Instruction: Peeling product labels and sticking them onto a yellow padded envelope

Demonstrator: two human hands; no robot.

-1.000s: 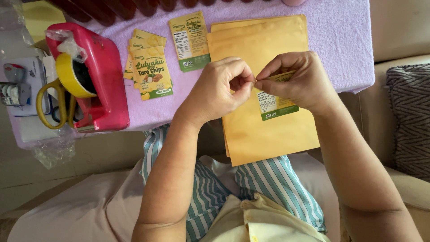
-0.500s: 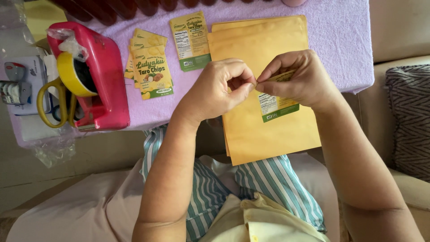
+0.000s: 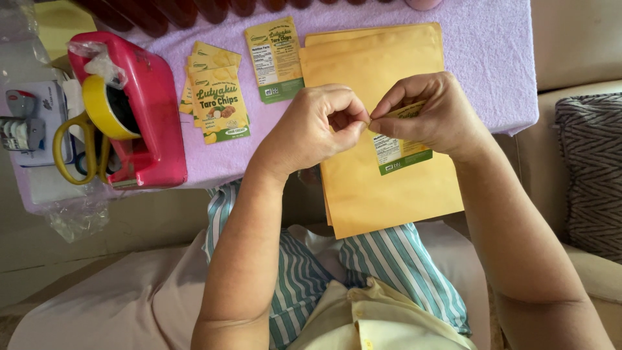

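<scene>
Nothing had shifted: left hand (image 3: pixel 311 129) and right hand (image 3: pixel 431 116) pinched the yellow sticker (image 3: pixel 405 111) mid-frame, best peeled slowly from its corner.

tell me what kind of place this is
Likely a home set up for packing snacks by hand. A sofa with a cushion flanks a table under a purple cloth; on it lie a pouch stack, labels and scissors.
</scene>
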